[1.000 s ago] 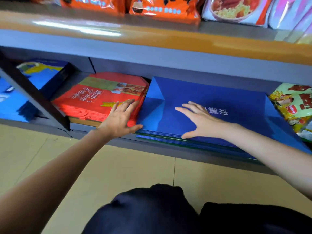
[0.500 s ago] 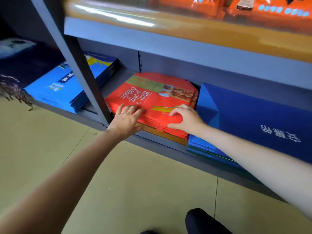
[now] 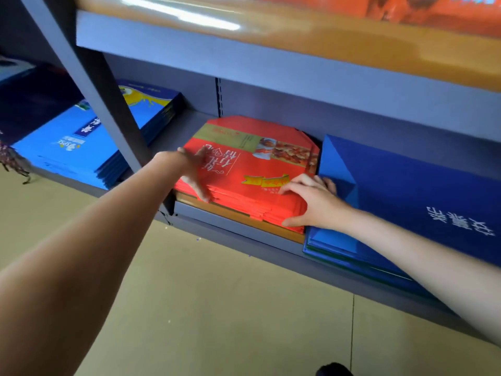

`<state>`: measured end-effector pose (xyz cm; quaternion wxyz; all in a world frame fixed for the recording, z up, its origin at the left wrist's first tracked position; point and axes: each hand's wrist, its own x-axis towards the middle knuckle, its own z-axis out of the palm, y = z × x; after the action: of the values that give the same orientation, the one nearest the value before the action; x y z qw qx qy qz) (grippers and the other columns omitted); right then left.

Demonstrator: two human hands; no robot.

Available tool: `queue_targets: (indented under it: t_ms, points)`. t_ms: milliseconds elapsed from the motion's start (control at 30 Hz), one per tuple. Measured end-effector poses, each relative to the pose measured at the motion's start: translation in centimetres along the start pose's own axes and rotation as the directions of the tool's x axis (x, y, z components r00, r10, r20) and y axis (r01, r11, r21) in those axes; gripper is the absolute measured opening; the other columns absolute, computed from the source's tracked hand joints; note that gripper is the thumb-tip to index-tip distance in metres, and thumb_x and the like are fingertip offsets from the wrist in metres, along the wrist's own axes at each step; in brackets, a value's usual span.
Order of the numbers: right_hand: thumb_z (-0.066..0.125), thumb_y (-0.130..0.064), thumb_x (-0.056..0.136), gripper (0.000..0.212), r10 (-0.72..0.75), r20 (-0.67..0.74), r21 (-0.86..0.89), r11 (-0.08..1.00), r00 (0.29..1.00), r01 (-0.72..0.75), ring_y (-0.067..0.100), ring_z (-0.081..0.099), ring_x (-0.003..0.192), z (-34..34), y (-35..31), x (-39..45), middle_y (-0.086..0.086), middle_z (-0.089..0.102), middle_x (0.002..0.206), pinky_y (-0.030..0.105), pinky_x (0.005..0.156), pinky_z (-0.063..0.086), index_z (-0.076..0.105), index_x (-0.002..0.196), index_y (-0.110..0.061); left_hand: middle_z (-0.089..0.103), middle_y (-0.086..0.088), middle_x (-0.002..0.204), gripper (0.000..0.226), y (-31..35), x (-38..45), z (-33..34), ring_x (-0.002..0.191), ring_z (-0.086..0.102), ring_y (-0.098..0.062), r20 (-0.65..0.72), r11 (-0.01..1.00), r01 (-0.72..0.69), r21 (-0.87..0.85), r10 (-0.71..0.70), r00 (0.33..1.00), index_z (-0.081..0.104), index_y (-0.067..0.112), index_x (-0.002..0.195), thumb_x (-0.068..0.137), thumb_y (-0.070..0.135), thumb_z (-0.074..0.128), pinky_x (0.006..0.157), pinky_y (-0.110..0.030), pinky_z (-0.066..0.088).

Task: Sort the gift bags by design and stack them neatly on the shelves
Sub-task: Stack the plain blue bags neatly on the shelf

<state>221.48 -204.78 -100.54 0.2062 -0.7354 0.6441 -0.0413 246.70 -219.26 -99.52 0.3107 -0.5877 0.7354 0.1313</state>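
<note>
Both hands are on the red gift bag stack (image 3: 252,180): left hand (image 3: 193,172), blurry, flat against its left edge, right hand (image 3: 311,203) gripping the front right corner. Stack sits on the low grey shelf (image 3: 238,226), dark blue bags (image 3: 406,202) touching its right, light blue bags (image 3: 81,147) past the upright. Tan floor (image 3: 217,308) below.

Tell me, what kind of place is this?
Probably a shop or its stockroom. Metal shelving holds flat stacks of gift bags sorted by design: red ones, dark blue ones, light blue ones. Blurred orange packets fill the shelf above.

Grey shelf (image 3: 238,226); red bag stack (image 3: 252,183), dark-blue stack (image 3: 406,202), light-blue stack (image 3: 81,150)
</note>
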Motion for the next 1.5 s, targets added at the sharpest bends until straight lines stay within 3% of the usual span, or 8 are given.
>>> queue_targets:
  t_ms: [133, 400, 700, 1000, 1133, 1300, 1433, 1500]
  points:
    - [0.073, -0.05, 0.07, 0.069, 0.032, 0.015, -0.116, 0.993, 0.999, -0.03, 0.02, 0.032, 0.116, -0.2, -0.1, -1.0, -0.006, 0.033, 0.124, 0.043, 0.108, 0.016, 0.041, 0.13, -0.04, 0.004, -0.02, 0.148, 0.15, -0.2, 0.7, 1.8, 0.123, 0.042, -0.042, -0.076, 1.0, -0.022, -0.001, 0.022, 0.997, -0.024, 0.038, 0.142, 0.043, 0.057, 0.086, 0.093, -0.05, 0.048]
    - [0.064, -0.015, 0.084, 0.084, 0.098, 0.039, -0.545, 0.836, 0.994, -0.061, 0.031, 0.061, 0.093, 1.2, -3.2, -1.9, 0.015, 0.018, 0.139, 0.059, 0.111, -0.001, 0.008, 0.147, -0.022, 0.03, -0.023, 0.142, 0.137, -0.4, 0.4, 1.7, 0.125, 0.042, -0.038, -0.117, 1.0, -0.021, 0.015, 0.023, 0.993, -0.02, 0.031, 0.146, 0.06, 0.032, 0.087, 0.099, -0.047, 0.043]
    - [0.07, -0.011, 0.081, 0.077, 0.19, 0.081, -0.096, 0.979, 0.979, -0.182, 0.036, 0.035, 0.117, 0.2, -1.8, -2.0, 0.003, 0.024, 0.124, 0.045, 0.101, 0.037, 0.025, 0.141, -0.031, 0.029, -0.021, 0.138, 0.133, -0.5, 0.1, 1.2, 0.112, 0.054, -0.035, -0.102, 0.999, -0.034, 0.0, 0.034, 0.994, -0.015, 0.039, 0.145, 0.061, 0.025, 0.087, 0.091, -0.045, 0.05]
    - [0.072, -0.009, 0.078, 0.081, 0.098, 0.086, -0.305, 0.95, 0.991, -0.068, 0.038, 0.048, 0.113, -0.8, -1.9, -1.9, 0.008, 0.029, 0.126, 0.056, 0.115, 0.001, 0.024, 0.142, -0.019, 0.055, -0.021, 0.123, 0.131, -0.3, 0.0, 1.1, 0.104, 0.061, -0.031, -0.066, 0.998, -0.046, 0.039, 0.048, 0.997, -0.021, 0.035, 0.144, 0.067, 0.013, 0.083, 0.083, -0.036, 0.05]
    - [0.071, -0.01, 0.08, 0.077, 0.136, 0.059, -0.164, 0.978, 0.989, -0.125, 0.045, 0.033, 0.127, 0.0, -1.1, -2.2, 0.005, 0.025, 0.135, 0.05, 0.115, 0.002, 0.028, 0.142, -0.02, 0.041, -0.023, 0.137, 0.131, 0.1, -0.3, 1.3, 0.114, 0.054, -0.034, -0.075, 1.0, -0.004, 0.024, 0.006, 0.997, -0.021, 0.036, 0.144, 0.067, 0.011, 0.082, 0.089, -0.039, 0.048]
    - [0.07, -0.021, 0.082, 0.071, 0.129, 0.004, -0.144, 0.981, 0.992, -0.127, 0.042, 0.035, 0.125, 0.5, -1.3, -3.7, 0.003, 0.025, 0.134, 0.049, 0.115, 0.006, 0.03, 0.14, -0.018, -0.022, -0.019, 0.152, 0.129, 2.0, -1.4, 2.7, 0.137, 0.008, -0.053, -0.152, 0.999, 0.032, 0.037, -0.026, 0.988, -0.027, 0.043, 0.139, 0.071, 0.024, 0.081, 0.102, -0.059, 0.033]
    - [0.071, -0.019, 0.08, 0.048, 0.07, -0.021, -0.057, 0.996, 0.997, -0.071, 0.023, 0.048, 0.102, 0.1, -1.5, -3.5, 0.0, 0.035, 0.106, 0.043, 0.115, 0.019, 0.043, 0.119, -0.015, -0.018, -0.025, 0.151, 0.127, 1.8, -1.6, 2.6, 0.134, 0.022, -0.051, -0.15, 0.999, 0.04, 0.002, -0.039, 0.988, -0.022, 0.042, 0.142, 0.07, 0.027, 0.081, 0.102, -0.056, 0.037]
    - [0.074, -0.018, 0.078, 0.038, 0.053, -0.034, 0.073, 0.996, 0.998, -0.05, 0.017, 0.052, 0.089, -0.1, -0.7, -3.4, -0.002, 0.039, 0.1, 0.031, 0.094, 0.042, 0.047, 0.105, -0.016, 0.002, -0.028, 0.15, 0.126, 1.2, -1.5, 2.0, 0.131, 0.031, -0.047, -0.15, 0.999, 0.032, 0.001, -0.032, 0.988, -0.018, 0.038, 0.145, 0.069, 0.028, 0.082, 0.103, -0.053, 0.038]
